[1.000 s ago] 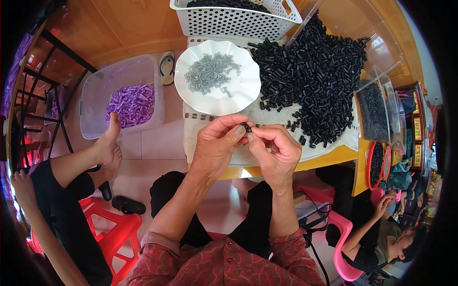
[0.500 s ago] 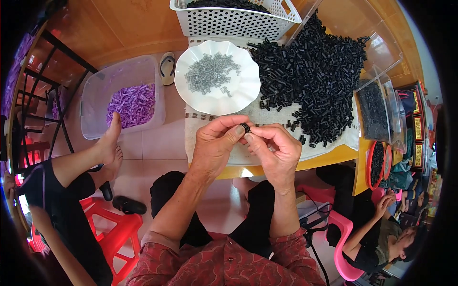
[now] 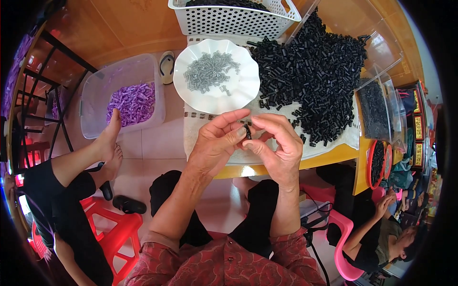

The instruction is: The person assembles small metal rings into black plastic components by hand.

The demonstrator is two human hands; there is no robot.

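Note:
Between the thumb and fingers of my left hand, a small black ridged plastic piece is pinched above the table's near edge. My right hand is close beside it, index finger and thumb spread apart, the thumb tip by the piece's lower end. Beyond my hands stands a white scalloped plate with a heap of small grey pieces that look like coil springs. To its right lies a large pile of small black cylindrical parts, with loose ones near my right hand.
A white perforated basket of black parts stands at the back. Clear bins and a red round tray are on the right. Leftward, a clear tub of purple pieces sits by a red stool. Other people sit on both sides.
The index finger and thumb of my right hand have spread apart. The black piece now shows more of its length, still pinched in my left hand. The plate appears almost unmoved.

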